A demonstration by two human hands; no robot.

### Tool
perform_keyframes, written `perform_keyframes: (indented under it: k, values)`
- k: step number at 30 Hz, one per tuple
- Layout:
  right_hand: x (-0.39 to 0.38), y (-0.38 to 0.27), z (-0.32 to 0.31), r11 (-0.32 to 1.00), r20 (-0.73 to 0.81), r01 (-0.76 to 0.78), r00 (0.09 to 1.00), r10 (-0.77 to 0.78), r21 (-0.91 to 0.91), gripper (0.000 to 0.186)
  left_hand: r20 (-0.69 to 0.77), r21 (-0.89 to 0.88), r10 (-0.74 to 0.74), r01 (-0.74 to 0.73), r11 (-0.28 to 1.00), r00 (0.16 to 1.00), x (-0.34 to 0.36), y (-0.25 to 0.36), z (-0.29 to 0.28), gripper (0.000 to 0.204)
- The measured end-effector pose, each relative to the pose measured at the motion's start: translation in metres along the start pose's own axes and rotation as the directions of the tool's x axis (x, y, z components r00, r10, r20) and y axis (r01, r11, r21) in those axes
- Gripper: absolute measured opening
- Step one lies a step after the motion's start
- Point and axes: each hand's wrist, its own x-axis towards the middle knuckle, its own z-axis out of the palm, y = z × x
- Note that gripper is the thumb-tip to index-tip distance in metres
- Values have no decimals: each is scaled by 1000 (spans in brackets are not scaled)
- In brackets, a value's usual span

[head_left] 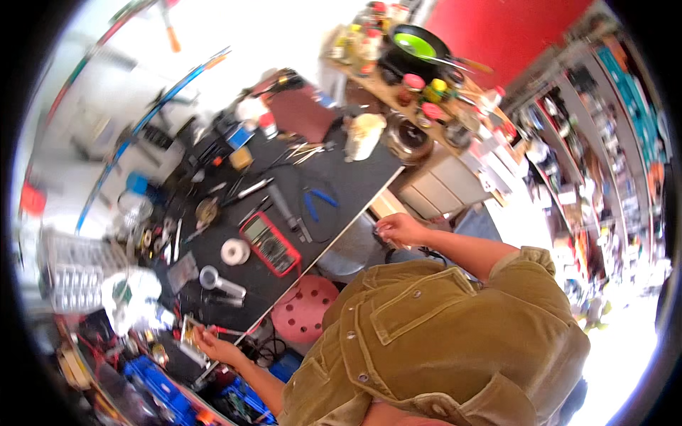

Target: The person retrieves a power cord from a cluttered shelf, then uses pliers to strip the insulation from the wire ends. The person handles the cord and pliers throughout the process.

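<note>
My left hand (217,348) is at the near left corner of the black bench top (341,160). Its fingers curl inward against a small pale-edged container (190,332); motion blur hides what they grip. Off the bench's front edge, my right hand (399,231) is closed in a pinch, and the small thing at its fingertips is too blurred to name. Between the hands lie a red multimeter (271,243), a white spool (235,251) and a magnifier with a clear handle (222,281). Blue-handled pliers (320,202) lie farther back.
A pink round stool seat (305,309) with holes stands against the bench front. Blue bins (160,390) fill the lower left. A wooden shelf at the back holds jars and a black pan (419,50). Crowded shelving (590,135) stands on the right.
</note>
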Motion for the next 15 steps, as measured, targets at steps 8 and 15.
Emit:
perform_keyframes:
  k: [8,15]
  values:
    - [-63,78,-199,988,-109,55,993,-39,147,26,266,-127,177,-148,981,948,-89,103,192,29]
    - [-197,228,-342,868,-413,-495,781,468,45,29,582,-108,238,-216,970,777,-214,197,307,29]
